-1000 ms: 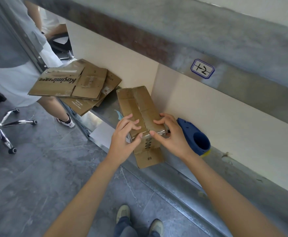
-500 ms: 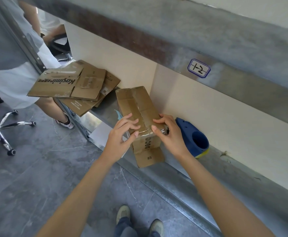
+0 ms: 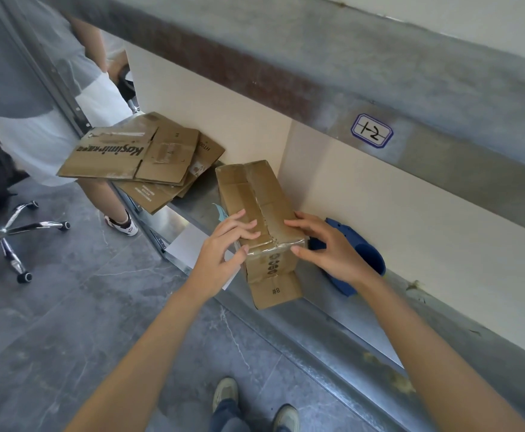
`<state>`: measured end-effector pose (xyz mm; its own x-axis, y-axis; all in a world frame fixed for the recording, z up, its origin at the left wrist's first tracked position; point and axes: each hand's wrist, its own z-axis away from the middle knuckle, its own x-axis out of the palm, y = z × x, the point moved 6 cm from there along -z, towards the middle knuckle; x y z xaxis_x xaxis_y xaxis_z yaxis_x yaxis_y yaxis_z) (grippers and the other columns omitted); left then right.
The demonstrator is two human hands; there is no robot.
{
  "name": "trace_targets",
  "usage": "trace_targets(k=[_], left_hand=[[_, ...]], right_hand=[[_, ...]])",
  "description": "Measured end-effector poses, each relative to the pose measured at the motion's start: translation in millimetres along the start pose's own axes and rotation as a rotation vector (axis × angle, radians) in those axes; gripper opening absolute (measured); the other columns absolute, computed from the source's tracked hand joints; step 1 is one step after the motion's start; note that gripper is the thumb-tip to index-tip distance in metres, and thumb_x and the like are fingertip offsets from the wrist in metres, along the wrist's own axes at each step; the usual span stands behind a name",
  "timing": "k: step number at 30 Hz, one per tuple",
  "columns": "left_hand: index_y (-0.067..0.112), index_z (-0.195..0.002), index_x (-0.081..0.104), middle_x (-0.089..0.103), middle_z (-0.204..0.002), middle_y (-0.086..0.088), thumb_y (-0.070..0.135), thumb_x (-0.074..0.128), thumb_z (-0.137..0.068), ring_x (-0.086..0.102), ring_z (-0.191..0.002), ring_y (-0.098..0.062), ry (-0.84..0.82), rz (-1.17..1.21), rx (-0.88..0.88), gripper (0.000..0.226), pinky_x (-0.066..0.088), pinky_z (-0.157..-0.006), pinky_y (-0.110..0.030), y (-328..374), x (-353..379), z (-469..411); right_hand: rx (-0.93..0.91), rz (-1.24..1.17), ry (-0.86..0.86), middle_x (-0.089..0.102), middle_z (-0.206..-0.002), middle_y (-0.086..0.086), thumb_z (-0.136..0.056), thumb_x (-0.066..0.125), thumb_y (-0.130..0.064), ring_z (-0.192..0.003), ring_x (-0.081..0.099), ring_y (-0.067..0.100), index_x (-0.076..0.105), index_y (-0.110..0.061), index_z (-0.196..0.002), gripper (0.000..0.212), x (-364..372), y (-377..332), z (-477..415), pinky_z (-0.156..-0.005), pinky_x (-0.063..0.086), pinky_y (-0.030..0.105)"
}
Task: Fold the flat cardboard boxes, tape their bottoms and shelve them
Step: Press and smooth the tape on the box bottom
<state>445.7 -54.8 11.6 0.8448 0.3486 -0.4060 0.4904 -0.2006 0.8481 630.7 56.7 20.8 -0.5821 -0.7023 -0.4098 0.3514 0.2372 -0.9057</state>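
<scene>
A folded cardboard box (image 3: 255, 194) lies on the metal shelf (image 3: 348, 319) with its taped seam facing up and a loose flap marked #8 hanging over the shelf edge. My left hand (image 3: 223, 247) rests on the box's near left corner, fingers flat on top and thumb on the near face. At the near right corner, my right hand (image 3: 326, 247) touches the box with straight fingers, its thumb against the taped edge. A stack of flat cardboard boxes (image 3: 136, 157) sits further left on the shelf.
A blue tape dispenser (image 3: 364, 257) lies on the shelf just right of the box, partly behind my right hand. Another person (image 3: 36, 88) stands at the left beside an office chair (image 3: 12, 232). An upper shelf beam carries a label (image 3: 371, 130).
My thumbs, which met at the middle of the box's near edge, have slid apart towards the two corners. The box stays in place.
</scene>
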Motion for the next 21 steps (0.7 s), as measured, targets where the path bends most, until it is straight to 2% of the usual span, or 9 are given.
trace_targets(k=[2,4,7,10,13,17,21], left_hand=[[0.009,-0.109,0.072,0.063,-0.131,0.006,0.024,0.053,-0.095,0.037,-0.143,-0.012,0.009,0.005,-0.001,0.029,0.041,-0.107,-0.057,-0.9,0.2,-0.3],[0.009,-0.11,0.072,0.063,-0.131,0.005,0.026,0.053,-0.096,0.037,-0.143,-0.013,0.013,0.008,0.005,0.029,0.042,-0.106,-0.058,-1.5,0.5,0.2],[0.009,-0.109,0.072,0.063,-0.131,0.006,0.029,0.055,-0.096,0.037,-0.143,-0.013,0.007,0.006,-0.001,0.029,0.042,-0.105,-0.058,-2.4,0.6,-0.6],[0.011,-0.107,0.071,0.063,-0.129,0.006,0.031,0.058,-0.095,0.038,-0.142,-0.012,0.004,0.006,-0.004,0.027,0.042,-0.105,-0.057,-2.9,0.6,-1.6],[0.013,-0.104,0.071,0.065,-0.126,0.004,0.032,0.061,-0.093,0.04,-0.14,-0.012,0.009,0.011,-0.001,0.024,0.039,-0.107,-0.056,-3.5,1.4,-3.0],[0.014,-0.101,0.071,0.065,-0.12,0.002,0.033,0.062,-0.09,0.041,-0.139,-0.012,0.017,0.017,-0.026,0.024,0.038,-0.11,-0.053,-5.6,2.5,-6.1],[0.013,-0.101,0.071,0.065,-0.12,0.004,0.033,0.064,-0.09,0.041,-0.138,-0.01,0.01,0.023,-0.031,0.024,0.039,-0.108,-0.052,-6.7,2.0,-6.9]], right_hand=[[-0.007,0.005,-0.005,0.038,-0.15,-0.021,-0.091,0.07,-0.021,-0.128,0.045,-0.006,0.057,-0.044,-0.131,0.048,-1.6,1.2,-0.9,-0.108,0.041,0.029],[-0.004,-0.02,-0.001,0.039,-0.15,-0.021,-0.094,0.066,-0.028,-0.13,0.045,-0.002,0.059,-0.045,-0.131,0.041,-1.4,3.3,-1.9,-0.111,0.04,0.037],[0.01,-0.116,0.021,0.041,-0.148,-0.023,-0.092,0.056,-0.047,-0.13,0.047,0.001,0.064,-0.046,-0.125,0.034,0.5,3.6,-2.6,-0.104,0.049,0.041],[0.0,-0.149,0.09,0.046,-0.137,-0.031,-0.097,0.053,-0.04,-0.13,0.049,0.005,0.068,-0.044,-0.118,0.026,2.2,3.8,-4.2,-0.097,0.054,0.034],[-0.023,-0.093,0.18,0.052,-0.127,-0.038,-0.096,0.06,-0.032,-0.127,0.051,0.006,0.071,-0.044,-0.113,0.023,1.8,7.9,-8.0,-0.102,0.049,0.045],[-0.035,-0.075,0.219,0.058,-0.119,-0.032,-0.092,0.068,-0.027,-0.118,0.056,0.009,0.073,-0.045,-0.105,0.023,-0.1,9.5,-13.4,-0.097,0.05,0.052],[-0.024,-0.087,0.205,0.059,-0.124,-0.022,-0.09,0.069,-0.032,-0.114,0.058,0.008,0.073,-0.048,-0.103,0.022,-0.8,7.0,-12.9,-0.097,0.051,0.051]])
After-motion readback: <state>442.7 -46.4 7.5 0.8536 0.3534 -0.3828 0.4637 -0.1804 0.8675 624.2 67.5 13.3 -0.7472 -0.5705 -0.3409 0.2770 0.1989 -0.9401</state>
